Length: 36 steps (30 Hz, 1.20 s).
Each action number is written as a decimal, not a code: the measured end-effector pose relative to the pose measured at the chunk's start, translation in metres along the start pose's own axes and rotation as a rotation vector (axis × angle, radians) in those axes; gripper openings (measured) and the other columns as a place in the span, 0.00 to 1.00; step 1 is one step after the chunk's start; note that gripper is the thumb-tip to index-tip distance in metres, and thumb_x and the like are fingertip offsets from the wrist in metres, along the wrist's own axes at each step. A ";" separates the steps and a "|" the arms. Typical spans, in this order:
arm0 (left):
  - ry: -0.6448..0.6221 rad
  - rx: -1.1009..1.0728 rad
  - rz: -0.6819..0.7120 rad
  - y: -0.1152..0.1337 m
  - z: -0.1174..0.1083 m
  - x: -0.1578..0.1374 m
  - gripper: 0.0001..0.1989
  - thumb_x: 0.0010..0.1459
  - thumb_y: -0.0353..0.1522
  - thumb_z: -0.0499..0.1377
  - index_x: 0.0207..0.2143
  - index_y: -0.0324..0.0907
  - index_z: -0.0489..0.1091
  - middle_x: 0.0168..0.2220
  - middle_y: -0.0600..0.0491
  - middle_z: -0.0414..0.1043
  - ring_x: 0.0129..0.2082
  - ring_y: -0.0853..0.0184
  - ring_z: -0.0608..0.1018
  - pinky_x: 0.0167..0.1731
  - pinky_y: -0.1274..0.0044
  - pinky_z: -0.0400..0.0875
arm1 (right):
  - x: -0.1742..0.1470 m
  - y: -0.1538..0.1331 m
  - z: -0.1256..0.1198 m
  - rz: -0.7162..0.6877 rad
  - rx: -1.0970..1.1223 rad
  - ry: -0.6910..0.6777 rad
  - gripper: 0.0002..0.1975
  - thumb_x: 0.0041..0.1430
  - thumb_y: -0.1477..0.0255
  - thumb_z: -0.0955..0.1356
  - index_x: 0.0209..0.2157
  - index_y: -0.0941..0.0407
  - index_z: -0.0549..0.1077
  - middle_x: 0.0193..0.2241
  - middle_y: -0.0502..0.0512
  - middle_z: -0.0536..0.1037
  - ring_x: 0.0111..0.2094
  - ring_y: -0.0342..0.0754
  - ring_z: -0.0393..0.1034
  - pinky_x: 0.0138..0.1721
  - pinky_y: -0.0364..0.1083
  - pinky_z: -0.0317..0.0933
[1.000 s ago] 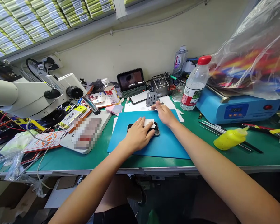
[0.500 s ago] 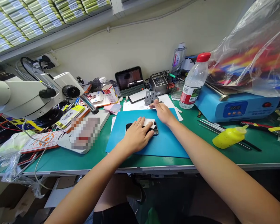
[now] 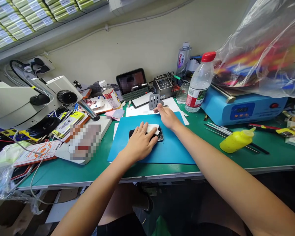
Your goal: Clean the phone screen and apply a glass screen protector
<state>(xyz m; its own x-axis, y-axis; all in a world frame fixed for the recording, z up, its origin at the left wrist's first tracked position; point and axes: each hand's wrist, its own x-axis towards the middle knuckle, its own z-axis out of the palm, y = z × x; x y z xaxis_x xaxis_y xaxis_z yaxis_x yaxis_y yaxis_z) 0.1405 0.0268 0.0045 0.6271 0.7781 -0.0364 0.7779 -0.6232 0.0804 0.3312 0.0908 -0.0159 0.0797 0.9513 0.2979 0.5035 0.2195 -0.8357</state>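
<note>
My left hand (image 3: pixel 143 140) lies flat with its fingers stretched over a dark phone (image 3: pixel 160 136). Some of its fingers rest on a folded white wipe (image 3: pixel 151 127) that covers part of the phone. The phone lies on a blue mat (image 3: pixel 172 154), and much of it is hidden beneath that hand. Beyond the phone's right end, my right hand (image 3: pixel 168 117) is turned on its side, thumb raised apart from the fingers. I see nothing in it, though its lower fingers are partly hidden. Just behind its fingertips stands a grey slotted stand (image 3: pixel 154 101).
A microscope (image 3: pixel 22 105) looms at left. Behind the mat are a small screened device (image 3: pixel 132 85) and a dark control box (image 3: pixel 163 86). On the right stand a red-capped bottle (image 3: pixel 200 83), a blue heating unit (image 3: pixel 243 109), a yellow squeeze bottle (image 3: pixel 236 141) and thin tools.
The whole view has shifted slightly, so things appear a little further left. Both hands keep nearly the same place relative to the phone, the wipe and the stand.
</note>
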 end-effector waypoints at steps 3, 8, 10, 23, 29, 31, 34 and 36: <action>0.003 -0.010 0.013 0.004 -0.002 0.012 0.26 0.73 0.43 0.43 0.69 0.49 0.56 0.72 0.42 0.52 0.73 0.45 0.51 0.67 0.54 0.54 | 0.000 0.000 -0.001 0.001 0.000 0.000 0.48 0.59 0.35 0.45 0.38 0.53 0.81 0.43 0.60 0.83 0.50 0.58 0.75 0.55 0.52 0.61; -0.024 -0.003 0.044 0.006 -0.004 0.014 0.26 0.73 0.44 0.44 0.68 0.49 0.58 0.71 0.42 0.52 0.73 0.43 0.51 0.67 0.53 0.53 | -0.001 -0.002 -0.001 0.002 0.000 0.000 0.48 0.59 0.35 0.45 0.37 0.53 0.81 0.43 0.61 0.83 0.50 0.58 0.74 0.54 0.53 0.61; -0.029 0.011 0.066 0.007 -0.004 0.008 0.26 0.73 0.44 0.43 0.69 0.49 0.57 0.72 0.41 0.52 0.73 0.42 0.50 0.67 0.52 0.52 | -0.001 -0.002 -0.001 0.004 -0.002 0.004 0.48 0.59 0.35 0.45 0.37 0.53 0.81 0.43 0.61 0.83 0.50 0.58 0.74 0.55 0.53 0.61; -0.017 0.027 0.032 0.011 -0.004 0.016 0.25 0.73 0.43 0.44 0.68 0.49 0.58 0.71 0.41 0.54 0.72 0.42 0.52 0.66 0.52 0.55 | -0.001 -0.002 -0.001 -0.008 -0.001 0.008 0.49 0.59 0.35 0.44 0.38 0.55 0.81 0.43 0.62 0.83 0.50 0.58 0.75 0.54 0.52 0.62; -0.007 0.079 -0.015 -0.011 -0.001 -0.023 0.25 0.73 0.41 0.43 0.70 0.50 0.55 0.72 0.41 0.51 0.73 0.41 0.50 0.66 0.50 0.55 | -0.001 0.000 0.000 -0.010 0.009 0.001 0.49 0.59 0.35 0.44 0.38 0.55 0.81 0.42 0.62 0.83 0.49 0.58 0.74 0.53 0.52 0.62; 0.008 0.090 -0.037 -0.021 0.001 -0.040 0.26 0.73 0.41 0.44 0.70 0.49 0.55 0.73 0.43 0.49 0.73 0.44 0.48 0.67 0.53 0.56 | -0.001 0.001 0.000 -0.010 0.012 0.003 0.49 0.60 0.36 0.45 0.39 0.55 0.81 0.42 0.62 0.83 0.50 0.58 0.74 0.53 0.52 0.62; 0.031 0.107 -0.054 -0.028 0.006 -0.058 0.27 0.73 0.41 0.44 0.69 0.42 0.56 0.74 0.44 0.46 0.74 0.47 0.46 0.69 0.56 0.55 | -0.001 0.003 0.001 -0.010 0.017 0.003 0.48 0.60 0.36 0.45 0.39 0.55 0.81 0.42 0.62 0.83 0.50 0.58 0.74 0.53 0.53 0.62; 0.041 0.105 -0.075 -0.025 0.010 -0.061 0.29 0.73 0.42 0.43 0.70 0.38 0.54 0.74 0.43 0.45 0.74 0.50 0.47 0.69 0.56 0.54 | 0.000 0.003 0.001 -0.009 0.021 0.000 0.48 0.60 0.36 0.45 0.39 0.55 0.81 0.43 0.62 0.83 0.50 0.58 0.74 0.53 0.53 0.62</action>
<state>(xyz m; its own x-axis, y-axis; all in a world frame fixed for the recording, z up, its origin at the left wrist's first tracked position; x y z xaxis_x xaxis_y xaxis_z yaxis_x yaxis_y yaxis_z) 0.0832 -0.0056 -0.0054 0.5666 0.8240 0.0026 0.8237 -0.5664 -0.0256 0.3320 0.0919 -0.0191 0.0756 0.9493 0.3050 0.4863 0.2320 -0.8424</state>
